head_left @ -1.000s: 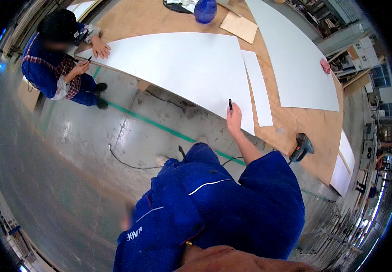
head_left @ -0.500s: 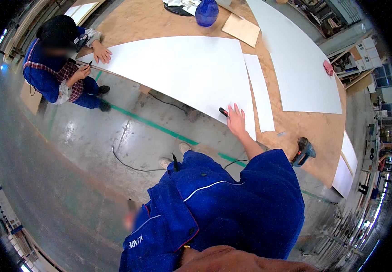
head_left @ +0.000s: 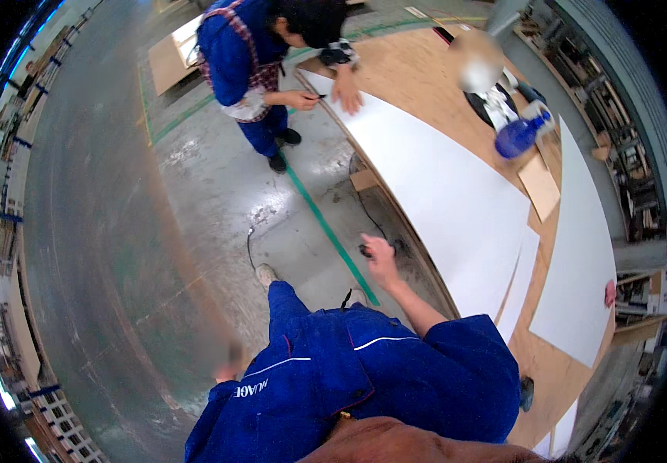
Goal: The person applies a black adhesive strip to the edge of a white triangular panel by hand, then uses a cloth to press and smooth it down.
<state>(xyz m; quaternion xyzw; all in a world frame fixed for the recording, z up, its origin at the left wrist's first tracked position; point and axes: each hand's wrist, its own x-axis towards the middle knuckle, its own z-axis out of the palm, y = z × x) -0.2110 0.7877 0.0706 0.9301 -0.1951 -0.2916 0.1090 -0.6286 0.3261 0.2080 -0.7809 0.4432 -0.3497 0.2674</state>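
My right hand (head_left: 382,261) hangs over the floor, just off the near edge of a large white sheet (head_left: 449,193) on the table. Its fingers are closed around a small black hand tool (head_left: 365,250), perhaps a cutter; its exact kind is unclear. My left hand (head_left: 229,371) is low at the left by my body, mostly blurred, so its fingers cannot be made out. Beyond the sheet's far end stands a co-worker (head_left: 245,58). One of that person's hands lies flat on the sheet, the other holds a thin dark tool at its edge.
A narrow white strip (head_left: 518,285) lies beside the sheet, and another white sheet (head_left: 576,262) farther right. A blue spray bottle (head_left: 517,139) and a thin wooden board (head_left: 539,187) rest on the brown table (head_left: 403,69). A dark cable (head_left: 367,207) runs beneath the table.
My right hand has lifted off the sheet and moved left, over the floor, with the black tool. My view and body have turned left, toward the co-worker.
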